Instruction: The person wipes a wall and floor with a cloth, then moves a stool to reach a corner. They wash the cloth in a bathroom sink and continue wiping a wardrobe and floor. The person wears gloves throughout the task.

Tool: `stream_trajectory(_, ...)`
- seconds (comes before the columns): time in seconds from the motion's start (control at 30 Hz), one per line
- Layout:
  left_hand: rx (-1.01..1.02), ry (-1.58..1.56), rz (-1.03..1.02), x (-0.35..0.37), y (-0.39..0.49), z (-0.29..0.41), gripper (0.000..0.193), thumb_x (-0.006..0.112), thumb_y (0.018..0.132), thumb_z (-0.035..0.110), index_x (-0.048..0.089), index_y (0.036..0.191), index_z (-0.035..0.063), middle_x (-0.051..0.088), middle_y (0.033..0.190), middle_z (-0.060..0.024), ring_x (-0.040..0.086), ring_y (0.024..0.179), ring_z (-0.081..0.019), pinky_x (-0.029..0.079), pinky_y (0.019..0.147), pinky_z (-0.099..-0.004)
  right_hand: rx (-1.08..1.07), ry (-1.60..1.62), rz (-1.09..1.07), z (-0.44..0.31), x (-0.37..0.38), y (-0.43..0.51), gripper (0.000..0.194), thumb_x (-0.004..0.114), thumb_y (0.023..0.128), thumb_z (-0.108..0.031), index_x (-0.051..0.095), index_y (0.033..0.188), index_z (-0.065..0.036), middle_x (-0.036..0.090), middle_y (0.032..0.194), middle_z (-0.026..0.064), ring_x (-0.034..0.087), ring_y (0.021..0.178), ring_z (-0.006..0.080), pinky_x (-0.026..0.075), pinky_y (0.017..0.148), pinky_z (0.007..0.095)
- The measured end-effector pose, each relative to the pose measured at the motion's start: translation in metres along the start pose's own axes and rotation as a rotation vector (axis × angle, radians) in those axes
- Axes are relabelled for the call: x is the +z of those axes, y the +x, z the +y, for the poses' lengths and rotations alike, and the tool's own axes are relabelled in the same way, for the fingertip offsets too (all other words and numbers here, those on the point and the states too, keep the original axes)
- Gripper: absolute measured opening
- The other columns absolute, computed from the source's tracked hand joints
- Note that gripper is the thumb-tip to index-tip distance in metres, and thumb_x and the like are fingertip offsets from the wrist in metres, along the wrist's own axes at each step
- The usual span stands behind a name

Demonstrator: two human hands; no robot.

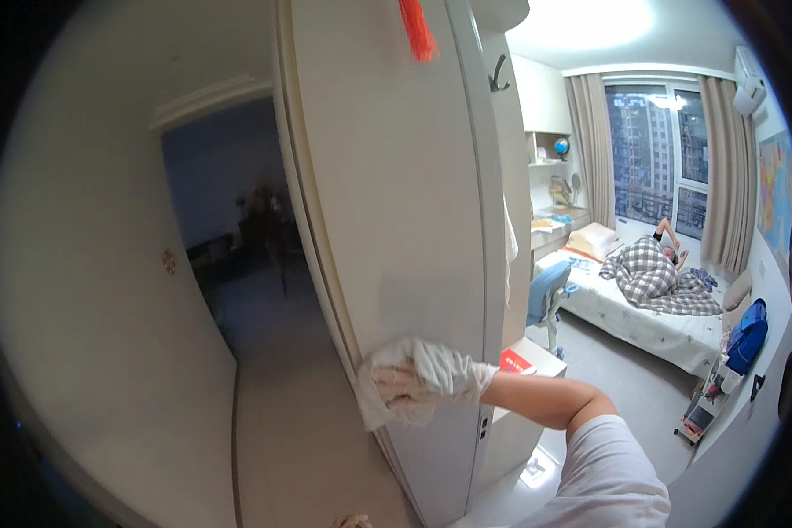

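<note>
My right hand (412, 383), in a thin whitish disposable glove, presses a pale cloth (396, 404) against the lower part of a white door panel (396, 218), close to its left edge. The bent forearm reaches in from the right, below a white sleeve. A greyish patch shows on the panel just above the hand. At the bottom edge of the picture, only a small bit of what looks like my left hand (352, 521) in a glove shows; its fingers and anything in it are hidden. A red tassel (418, 33) hangs at the panel's top.
A dark doorway (237, 218) opens on the left, beside a pale wall. To the right are a cabinet with a red packet (516, 362), a blue chair (546, 290) and a bed (640, 333), where a person lies under a checked blanket (647, 274). A blue backpack (747, 338) stands near the right wall.
</note>
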State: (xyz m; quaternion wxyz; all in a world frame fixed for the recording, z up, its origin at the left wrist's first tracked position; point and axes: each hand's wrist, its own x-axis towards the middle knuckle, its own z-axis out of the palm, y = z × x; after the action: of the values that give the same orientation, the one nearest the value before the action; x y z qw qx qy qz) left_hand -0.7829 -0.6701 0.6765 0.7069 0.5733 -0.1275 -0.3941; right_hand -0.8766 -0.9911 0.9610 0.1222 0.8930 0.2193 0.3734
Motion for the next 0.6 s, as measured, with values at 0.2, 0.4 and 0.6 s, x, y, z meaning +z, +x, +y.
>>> stream_trajectory(0.2,0.186,0.158,0.011,-0.009,0.015,0.011,0.015,0.059,0.090,0.015,0.068,0.100,0.0088,0.061,0.079,-0.0004,0.049,0.059,-0.0056,0.037,0.049,-0.0193,-0.020,-0.496,0.153,0.060,-0.125,0.148,0.046,0.063,0.079,-0.041,0.062,0.117,-0.015,0.047,0.139,0.0065,0.053,0.110,0.0328,0.047,0.090,0.0413)
stream_trajectory(0.4,0.324,0.424,-0.197,0.040,0.032,0.030,0.019,0.053,0.092,0.017,0.067,0.101,0.0066,0.060,0.089,-0.0007,0.049,0.065,-0.0067,0.039,0.053,-0.0198,-0.014,-1.252,0.380,0.153,-0.229,0.286,0.050,0.050,0.091,-0.033,0.048,0.135,-0.010,0.042,0.140,0.0192,0.034,0.135,0.0338,0.031,0.107,0.0496)
stream_trajectory(0.6,0.129,0.122,-0.178,0.043,0.019,0.017,0.022,0.050,0.095,0.021,0.067,0.100,0.0065,0.061,0.093,-0.0014,0.047,0.062,-0.0051,0.037,0.051,-0.0189,0.474,-0.984,0.730,0.179,-0.288,0.332,0.043,0.041,0.094,-0.040,0.053,0.129,-0.018,0.046,0.136,0.0189,0.037,0.130,0.0393,0.028,0.105,0.0596)
